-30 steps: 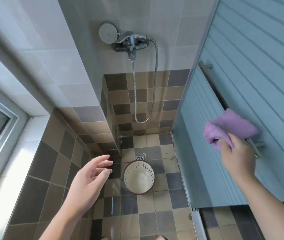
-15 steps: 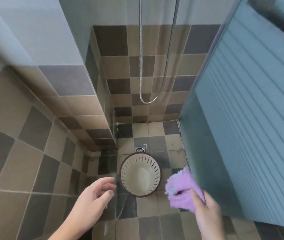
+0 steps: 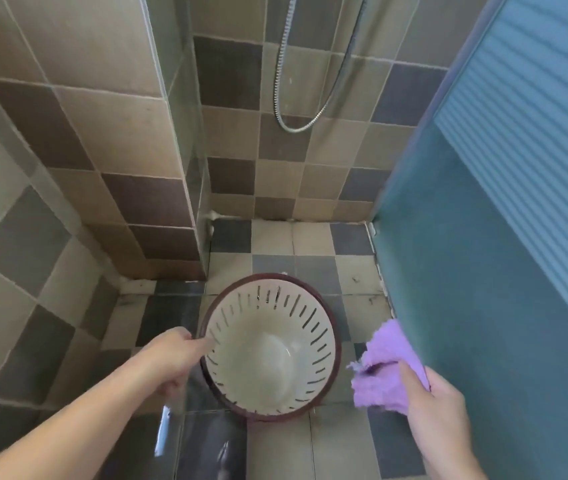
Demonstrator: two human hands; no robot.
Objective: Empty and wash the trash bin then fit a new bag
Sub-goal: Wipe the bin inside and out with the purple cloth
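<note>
Head view: slotted cream trash bin (image 3: 268,348) with dark red rim stands upright on checkered floor tiles (image 3: 313,244), near shower corner, no bag inside. Left hand (image 3: 168,362) at bin's left rim, fingers curled; actual grip on rim blurred, cannot tell. Right hand (image 3: 438,407) clutches crumpled purple cloth (image 3: 384,368) just right of bin, beside blue door (image 3: 483,271). Shower hose (image 3: 296,128) loops on back wall

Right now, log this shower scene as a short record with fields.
place: tiled shower floor
bin: slotted trash bin, upright, no bag, looks empty
left hand: left hand at the bin's near-left rim, fingers touching it
right hand: right hand clutching purple cloth, beside the bin
overhead: shower hose hanging
</note>
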